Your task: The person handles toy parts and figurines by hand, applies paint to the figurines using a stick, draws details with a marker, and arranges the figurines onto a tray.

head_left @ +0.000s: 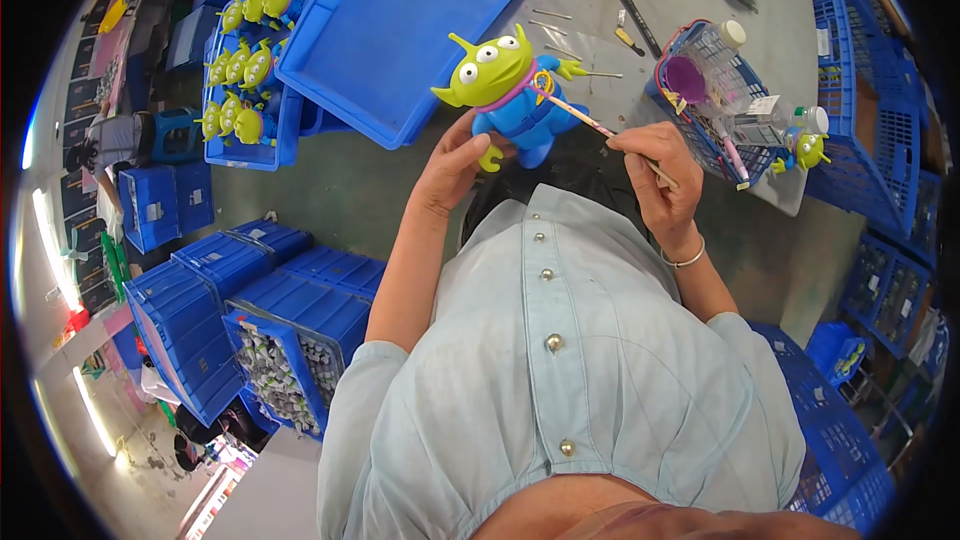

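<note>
Toy figure [520, 120] clasped by left hand [453, 165], slender brush [585, 118] pinched by right hand [662, 165]; chest emblem [543, 85] could be marred if either grip were allowed to slip

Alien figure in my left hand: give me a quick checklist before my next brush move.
1. Figure steady: ok, the left hand grips the alien figure low on its side.
2. Brush secured: ok, the right hand pinches the brush by its handle.
3. Tip at the chest badge: close, but contact cannot tell.
4. Paint on the tip: cannot tell, too small.
5. Pupils in all three eyes: ok.
</note>
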{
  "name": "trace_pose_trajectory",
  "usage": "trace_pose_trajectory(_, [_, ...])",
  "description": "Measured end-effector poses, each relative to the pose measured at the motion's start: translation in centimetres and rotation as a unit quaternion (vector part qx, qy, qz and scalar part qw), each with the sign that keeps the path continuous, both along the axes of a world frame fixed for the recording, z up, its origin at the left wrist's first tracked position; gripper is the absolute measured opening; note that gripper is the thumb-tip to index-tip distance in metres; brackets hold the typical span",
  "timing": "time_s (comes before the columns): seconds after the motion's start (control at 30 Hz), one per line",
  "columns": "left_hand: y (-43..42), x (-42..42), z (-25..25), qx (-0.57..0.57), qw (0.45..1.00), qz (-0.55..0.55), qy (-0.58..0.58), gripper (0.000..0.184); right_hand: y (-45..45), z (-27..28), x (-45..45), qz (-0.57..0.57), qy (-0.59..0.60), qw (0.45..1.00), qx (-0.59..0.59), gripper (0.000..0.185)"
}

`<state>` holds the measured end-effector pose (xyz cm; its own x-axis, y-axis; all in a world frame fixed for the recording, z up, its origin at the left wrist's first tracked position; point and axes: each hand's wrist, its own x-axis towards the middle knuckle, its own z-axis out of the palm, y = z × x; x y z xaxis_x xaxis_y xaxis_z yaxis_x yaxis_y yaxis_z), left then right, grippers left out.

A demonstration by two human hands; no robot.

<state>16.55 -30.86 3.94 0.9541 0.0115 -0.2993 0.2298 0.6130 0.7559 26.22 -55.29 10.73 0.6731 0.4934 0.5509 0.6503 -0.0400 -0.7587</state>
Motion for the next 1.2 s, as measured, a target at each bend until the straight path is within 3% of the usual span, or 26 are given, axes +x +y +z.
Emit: trace_pose_trajectory(1.2, [0.33, -0.37, 0.08, 0.003, 1.000, 0.000, 0.005, 0.067, 0.25, -0.40, 0.02, 0.009, -0.083, 0.996, -0.002, 0.019])
